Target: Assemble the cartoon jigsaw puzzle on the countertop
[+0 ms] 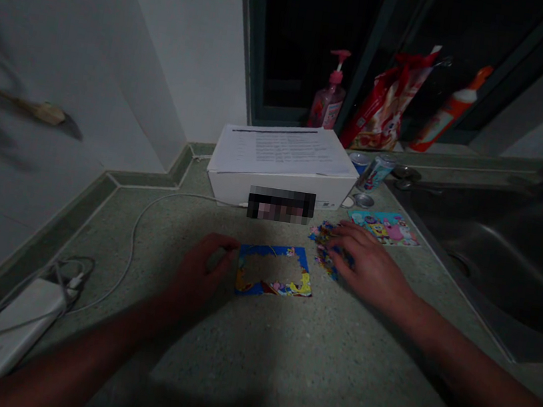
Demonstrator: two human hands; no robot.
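Observation:
A partly assembled jigsaw puzzle [297, 289] lies flat on the counter, its border joined into a rectangle around a bare middle. Beside its left edge rests my left hand [203, 264], thumb and fingers apart, with nothing visible between them. To the right of the border is a pile of loose puzzle pieces [323, 236]. My right hand [368, 264] lies over that pile with fingers spread, touching the pieces and hiding part of them. Behind my right hand is a colorful cartoon picture card [394, 229].
A white box [233, 187] topped with a printed sheet [283, 151] stands behind the puzzle. A can [377, 172] is near the metal sink [508, 243]. On the left, a cable [132, 244] runs near a white power strip [15, 336]. A pump bottle [326, 103] stands by the window.

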